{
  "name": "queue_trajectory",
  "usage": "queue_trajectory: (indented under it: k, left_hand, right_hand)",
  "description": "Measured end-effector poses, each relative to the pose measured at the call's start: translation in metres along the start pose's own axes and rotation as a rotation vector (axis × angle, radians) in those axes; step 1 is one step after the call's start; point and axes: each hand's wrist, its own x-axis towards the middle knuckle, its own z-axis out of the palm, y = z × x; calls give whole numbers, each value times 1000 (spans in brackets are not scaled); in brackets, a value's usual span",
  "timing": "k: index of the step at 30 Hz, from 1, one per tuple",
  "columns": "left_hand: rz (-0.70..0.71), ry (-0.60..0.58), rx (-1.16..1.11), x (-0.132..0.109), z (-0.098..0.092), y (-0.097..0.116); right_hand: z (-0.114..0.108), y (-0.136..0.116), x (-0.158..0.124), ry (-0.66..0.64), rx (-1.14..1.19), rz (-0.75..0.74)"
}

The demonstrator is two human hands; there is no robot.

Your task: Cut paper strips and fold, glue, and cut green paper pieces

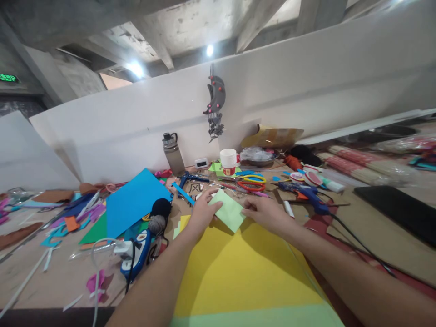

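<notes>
Between my hands is a small light green square of paper (pixel 227 211), turned so one corner points toward me. My left hand (pixel 206 210) grips its left corner, with the thumb on top and the fingers partly hidden beneath. At the right corner, my right hand (pixel 260 211) pinches the edge between thumb and curled fingers. Under the square lies a large yellow sheet (pixel 238 272). A pale green sheet (pixel 259 317) shows along the near edge of the yellow one.
Scissors with yellow and red handles (pixel 252 181), paper cups (pixel 228 160) and a grey bottle (pixel 173 154) stand or lie beyond my hands. A blue glue gun (pixel 315 200) with a cord is at right. Blue card (pixel 134 204) and a power strip (pixel 138 254) are at left.
</notes>
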Motion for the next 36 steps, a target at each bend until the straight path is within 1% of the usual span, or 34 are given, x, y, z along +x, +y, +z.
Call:
queue_trajectory:
  k: [2, 4, 6, 9, 11, 14, 16, 20, 25, 28, 31, 36]
  left_hand:
    - [2, 15, 34, 1, 0, -3]
    - [58, 37, 84, 2, -1, -6]
    - [158, 73, 208, 2, 0, -7]
    - [323, 157, 479, -2, 4, -4]
    - [380, 130, 575, -7, 9, -1]
    - [366, -60, 603, -15, 18, 1]
    - [361, -131, 629, -18, 23, 0]
    - [347, -132, 630, -18, 25, -4]
    - [290, -165, 530, -15, 23, -3]
    - [249, -176, 460, -13, 22, -3]
    - [230, -181, 414, -12, 22, -3]
    - [227, -178, 425, -15, 21, 0]
  right_hand:
    - [-1, -3, -1, -40, -40, -26]
    - [-1, -4, -3, -68, -49, -33]
    - [-2, -5, -4, -75, -51, -10]
    - [-2, -6, -5, -59, -39, 42]
    - [-2, -6, -5, -31, -11, 76]
    - [0, -3, -3, -8, 36, 109]
    - [3, 0, 0, -23, 61, 117]
    - [8, 5, 4, -107, 207, 185]
    - [5, 6, 4, -212, 393, 261]
    - [3, 9, 5, -244, 424, 310]
    - [1, 14, 7, -277, 439, 319]
    - [-3, 16, 7, -317, 460, 332]
